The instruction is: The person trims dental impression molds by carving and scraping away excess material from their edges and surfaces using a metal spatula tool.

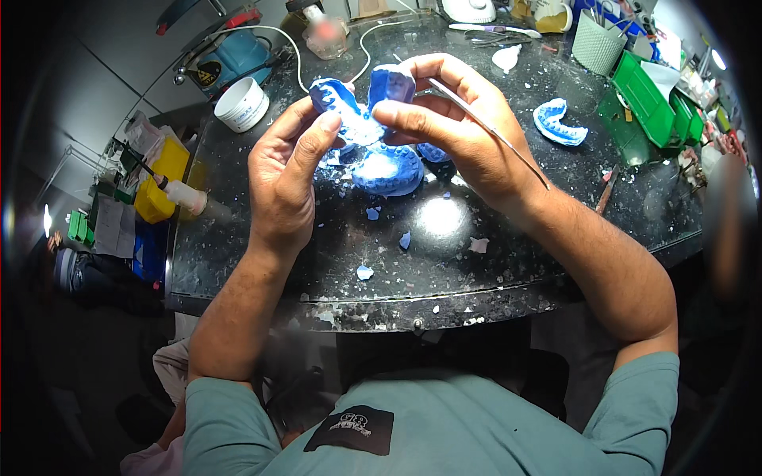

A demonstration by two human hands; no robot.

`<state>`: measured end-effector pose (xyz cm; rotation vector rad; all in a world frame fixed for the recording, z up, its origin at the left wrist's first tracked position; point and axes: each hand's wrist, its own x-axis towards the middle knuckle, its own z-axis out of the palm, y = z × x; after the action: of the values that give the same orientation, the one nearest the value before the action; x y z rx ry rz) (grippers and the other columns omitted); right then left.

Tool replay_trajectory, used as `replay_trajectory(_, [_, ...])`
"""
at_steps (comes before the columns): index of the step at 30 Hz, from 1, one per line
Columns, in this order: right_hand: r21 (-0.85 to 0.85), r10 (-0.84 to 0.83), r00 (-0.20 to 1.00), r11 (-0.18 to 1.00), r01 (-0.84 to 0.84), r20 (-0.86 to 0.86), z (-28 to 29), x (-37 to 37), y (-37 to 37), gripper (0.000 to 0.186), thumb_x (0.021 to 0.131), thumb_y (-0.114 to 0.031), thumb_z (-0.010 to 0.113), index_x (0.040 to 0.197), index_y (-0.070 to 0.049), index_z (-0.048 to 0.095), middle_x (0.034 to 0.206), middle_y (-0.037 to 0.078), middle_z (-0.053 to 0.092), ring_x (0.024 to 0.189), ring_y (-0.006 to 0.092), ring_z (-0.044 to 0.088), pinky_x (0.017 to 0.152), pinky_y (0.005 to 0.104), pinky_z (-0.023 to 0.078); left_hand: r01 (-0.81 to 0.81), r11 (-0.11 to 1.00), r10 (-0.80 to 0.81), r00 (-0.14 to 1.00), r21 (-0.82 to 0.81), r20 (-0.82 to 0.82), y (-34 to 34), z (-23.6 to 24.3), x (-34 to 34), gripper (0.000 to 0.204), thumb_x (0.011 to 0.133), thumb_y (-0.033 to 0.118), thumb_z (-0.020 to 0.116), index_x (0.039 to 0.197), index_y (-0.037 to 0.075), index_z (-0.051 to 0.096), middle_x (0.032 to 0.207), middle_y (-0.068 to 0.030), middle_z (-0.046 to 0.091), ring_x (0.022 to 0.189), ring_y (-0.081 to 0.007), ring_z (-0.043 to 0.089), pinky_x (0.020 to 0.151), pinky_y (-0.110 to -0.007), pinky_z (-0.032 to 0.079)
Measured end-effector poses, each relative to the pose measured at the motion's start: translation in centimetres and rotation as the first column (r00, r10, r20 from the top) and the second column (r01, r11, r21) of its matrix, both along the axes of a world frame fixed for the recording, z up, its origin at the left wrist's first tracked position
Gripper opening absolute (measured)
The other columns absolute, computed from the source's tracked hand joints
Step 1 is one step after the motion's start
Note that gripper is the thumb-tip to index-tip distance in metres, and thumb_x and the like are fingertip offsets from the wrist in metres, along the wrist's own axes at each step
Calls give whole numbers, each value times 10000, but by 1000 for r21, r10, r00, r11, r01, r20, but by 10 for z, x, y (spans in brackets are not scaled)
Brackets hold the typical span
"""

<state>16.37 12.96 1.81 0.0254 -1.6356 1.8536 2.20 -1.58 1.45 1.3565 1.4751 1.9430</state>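
Observation:
A blue and white U-shaped dental mould (pixel 337 99) is held up over the dark worktop, gripped on both sides. My left hand (pixel 286 170) pinches its left arm between thumb and fingers. On the other side, my right hand (pixel 464 119) closes on its right arm, with a thin metal dental tool (pixel 508 141) lying slantwise across the hand toward the wrist. Just below the hands a blue dental cast (pixel 387 170) rests on the worktop, and a second blue piece (pixel 432 152) is partly hidden behind my right hand. Bright glare washes out the mould's middle.
Blue and white crumbs (pixel 405 239) litter the black worktop (pixel 333 270). Another U-shaped dental piece (pixel 560 123) lies to the right, near green bins (pixel 647 99). A white tub (pixel 242 105) stands at left; a tool cup (pixel 599 44) sits far right. A knife-like tool (pixel 607 190) lies near the right edge.

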Motion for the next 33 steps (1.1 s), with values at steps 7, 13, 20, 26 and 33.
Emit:
replay_trajectory(7, [118,-53,996,992,44,71,-3,-3,8,306,951,-271,650,1075,8,659,968,63,677,871,108,642,737,251,538,-67,996,71,995,58,-65,-2,-3,-2,331,969,161,613,1220,-55,607,1097,-97,672,1012,-112,615,910,-261,477])
replay_trajectory(13, [228,-48,981,974,4,188,-1,1,6,257,937,-220,657,993,28,690,862,68,688,776,100,644,695,246,542,-38,996,49,990,86,-129,3,1,4,383,970,133,614,1290,-59,529,1167,-128,645,1083,-156,614,953,-277,484])
replay_trajectory(20, [85,-54,996,995,49,67,-5,0,10,224,944,-188,648,1000,25,683,900,69,688,784,85,644,713,223,549,113,979,-106,993,-168,53,0,1,-1,414,958,199,646,1261,-59,535,1079,-113,672,955,-154,676,862,-303,554])
replay_trajectory(26, [66,-141,988,988,136,66,0,-1,11,347,1021,-304,517,1103,-7,678,1004,67,677,924,140,654,909,295,516,159,984,-132,949,-74,286,2,-3,-4,299,962,212,647,1133,-26,592,1022,-105,685,879,-168,693,857,-317,561])
replay_trajectory(33, [106,-139,989,984,144,-50,-1,-2,14,332,999,-202,512,1250,15,497,1056,156,704,1059,181,651,966,316,483,136,986,-83,896,-93,437,1,-6,-14,338,953,221,657,1192,3,560,1040,-106,682,919,-181,686,880,-319,560])
